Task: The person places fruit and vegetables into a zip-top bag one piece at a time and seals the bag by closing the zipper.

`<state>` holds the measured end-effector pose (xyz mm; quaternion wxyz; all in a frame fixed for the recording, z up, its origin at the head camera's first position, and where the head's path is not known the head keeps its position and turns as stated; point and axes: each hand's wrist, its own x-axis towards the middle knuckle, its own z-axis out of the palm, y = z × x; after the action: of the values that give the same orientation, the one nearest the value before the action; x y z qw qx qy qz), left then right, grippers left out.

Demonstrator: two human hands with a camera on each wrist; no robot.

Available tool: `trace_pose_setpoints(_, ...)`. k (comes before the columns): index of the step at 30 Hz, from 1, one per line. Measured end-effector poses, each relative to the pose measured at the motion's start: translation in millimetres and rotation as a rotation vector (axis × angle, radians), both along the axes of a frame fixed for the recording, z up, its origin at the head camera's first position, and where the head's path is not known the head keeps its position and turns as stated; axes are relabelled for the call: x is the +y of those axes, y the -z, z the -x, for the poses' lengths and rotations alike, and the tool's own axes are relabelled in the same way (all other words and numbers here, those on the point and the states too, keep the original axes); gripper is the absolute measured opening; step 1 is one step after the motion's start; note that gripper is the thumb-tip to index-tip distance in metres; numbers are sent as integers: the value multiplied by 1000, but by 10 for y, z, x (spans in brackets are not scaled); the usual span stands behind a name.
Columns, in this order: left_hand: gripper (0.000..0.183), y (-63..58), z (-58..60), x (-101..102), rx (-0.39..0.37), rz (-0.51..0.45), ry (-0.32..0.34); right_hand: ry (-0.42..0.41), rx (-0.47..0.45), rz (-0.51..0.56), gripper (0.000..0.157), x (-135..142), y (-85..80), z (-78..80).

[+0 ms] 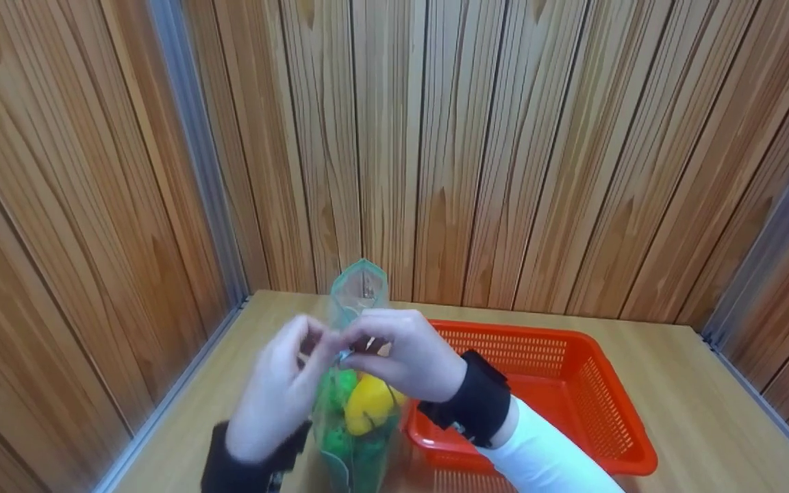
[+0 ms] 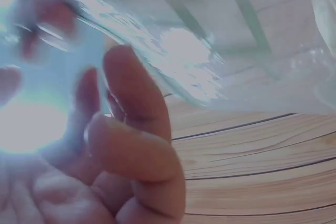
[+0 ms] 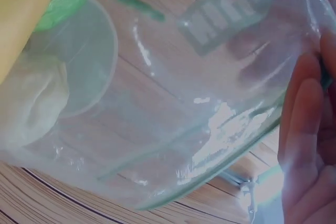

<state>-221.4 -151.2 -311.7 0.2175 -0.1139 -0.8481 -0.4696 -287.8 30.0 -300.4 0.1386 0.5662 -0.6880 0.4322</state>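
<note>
A clear plastic bag with green trim stands upright left of centre. Inside it are a yellow rounded item and bright green items; the right wrist view also shows a pale item through the plastic. My left hand, blurred in the head view, pinches the bag's upper edge with thumb and fingertips. Right beside it, my right hand pinches that same edge, and the fingertips of both hands nearly meet. Fingers hide the exact gripping spot. Green trim runs to the right hand's fingers.
An orange-red plastic basket with slotted walls stands just right of the bag, partly under my right forearm. Both rest on a light wooden table. Wood-panelled walls rise behind and at both sides, with metal corner strips.
</note>
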Motion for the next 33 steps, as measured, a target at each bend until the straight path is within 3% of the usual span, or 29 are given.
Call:
trace_pose_setpoints(3,12,60,-120,47,118,116,-83,65,7,14,11,-27,-11,27)
trace_pose_setpoints(6,5,107,-129,77,253,195,-168,89,-16,0,13,-38,-34,55)
trace_pose_setpoints(11,7,179,-111,81,368,185,-226,54,-29,-56,15,-36,-71,112)
trace_pose_setpoints(21,7,239,-103,25,444,173,-356,178,-25,-113,13,-10,7,385)
trace_pose_setpoints(29,9,250,-130,-10,460,161,-363,252,-1,-91,10,63,105,604)
trace_pose_setpoints(33,10,254,-131,-20,508,154,-359,317,-6,-101,10,106,135,712)
